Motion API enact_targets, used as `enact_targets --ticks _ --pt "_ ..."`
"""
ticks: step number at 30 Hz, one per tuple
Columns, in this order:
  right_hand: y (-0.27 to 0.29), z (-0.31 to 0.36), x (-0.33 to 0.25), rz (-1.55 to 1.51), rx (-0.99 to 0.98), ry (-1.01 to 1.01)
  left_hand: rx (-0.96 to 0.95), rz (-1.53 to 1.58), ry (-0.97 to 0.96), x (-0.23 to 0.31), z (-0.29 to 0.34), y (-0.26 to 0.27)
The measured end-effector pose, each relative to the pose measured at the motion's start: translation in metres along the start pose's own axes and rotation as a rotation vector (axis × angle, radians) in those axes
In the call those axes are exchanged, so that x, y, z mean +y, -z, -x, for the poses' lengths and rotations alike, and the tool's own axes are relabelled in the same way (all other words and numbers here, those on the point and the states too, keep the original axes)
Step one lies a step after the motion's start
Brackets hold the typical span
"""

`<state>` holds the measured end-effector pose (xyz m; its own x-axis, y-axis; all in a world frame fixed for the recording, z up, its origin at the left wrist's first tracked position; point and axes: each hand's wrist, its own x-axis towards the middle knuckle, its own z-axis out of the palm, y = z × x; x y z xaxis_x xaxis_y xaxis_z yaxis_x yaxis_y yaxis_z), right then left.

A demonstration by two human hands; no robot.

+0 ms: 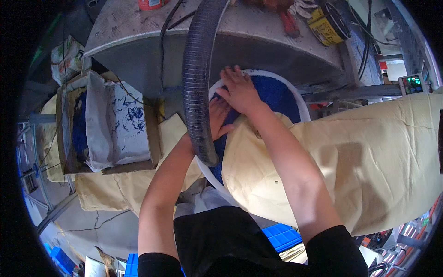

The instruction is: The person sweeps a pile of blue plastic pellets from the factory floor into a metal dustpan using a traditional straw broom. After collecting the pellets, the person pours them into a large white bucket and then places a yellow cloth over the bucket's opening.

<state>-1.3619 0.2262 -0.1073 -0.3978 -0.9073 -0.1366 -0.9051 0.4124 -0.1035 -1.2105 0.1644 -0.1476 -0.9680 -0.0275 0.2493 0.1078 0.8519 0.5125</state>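
Observation:
A round white tub [302, 108] holds dark blue granules [274, 92]. My right hand [241, 91] is stretched out flat over the tub's far left part, its fingertips near the rim. Just below it, my left hand [218, 119] lies over the blue granules with the thumb apart, partly hidden behind a grey ribbed hose [199, 78]. The hose comes down from the top and ends over the tub's left side. A large tan paper sack [360, 171] lies across the near right of the tub, under my right forearm. Neither hand holds anything visible.
At the left stands an open cardboard box [154, 134] with a white liner and blue bits. A grey metal bench [272, 51] curves behind the tub, bearing a yellow and black can [328, 25] and a red-handled tool [289, 23]. Blue crates [281, 236] sit low in front.

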Motion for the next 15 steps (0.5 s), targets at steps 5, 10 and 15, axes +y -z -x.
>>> enact_targets --ticks 5,10,15 --pt "-0.006 -0.006 -0.006 -0.009 -0.239 0.301 -0.075 0.044 0.042 0.003 -0.002 0.006" --pt "-0.007 -0.003 0.011 -0.056 -0.229 0.445 -0.056 0.206 -0.052 0.002 -0.008 0.004" --pt "0.003 0.012 0.016 -0.158 -0.31 0.372 -0.135 0.159 -0.141 0.002 -0.011 0.012"
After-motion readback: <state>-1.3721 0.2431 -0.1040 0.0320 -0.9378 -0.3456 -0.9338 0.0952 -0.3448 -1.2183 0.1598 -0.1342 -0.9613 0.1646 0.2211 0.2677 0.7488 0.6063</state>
